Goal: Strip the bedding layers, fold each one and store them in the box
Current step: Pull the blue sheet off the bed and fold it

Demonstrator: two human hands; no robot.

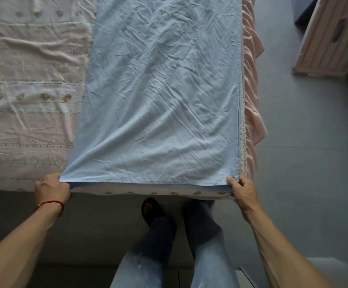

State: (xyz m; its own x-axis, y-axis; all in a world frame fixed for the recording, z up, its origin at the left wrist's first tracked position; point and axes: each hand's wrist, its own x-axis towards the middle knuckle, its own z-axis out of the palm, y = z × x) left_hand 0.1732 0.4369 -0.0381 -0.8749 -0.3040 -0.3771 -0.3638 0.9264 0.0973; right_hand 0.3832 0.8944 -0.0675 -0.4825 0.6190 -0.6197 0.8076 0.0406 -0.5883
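Pinching the near corners of the creased pale-blue folded cotton sheet (158, 96) lying along the bed's three-o'clock side, the left hand (51, 187) and right hand (242, 190) risk uneven pulling skewing its layers.
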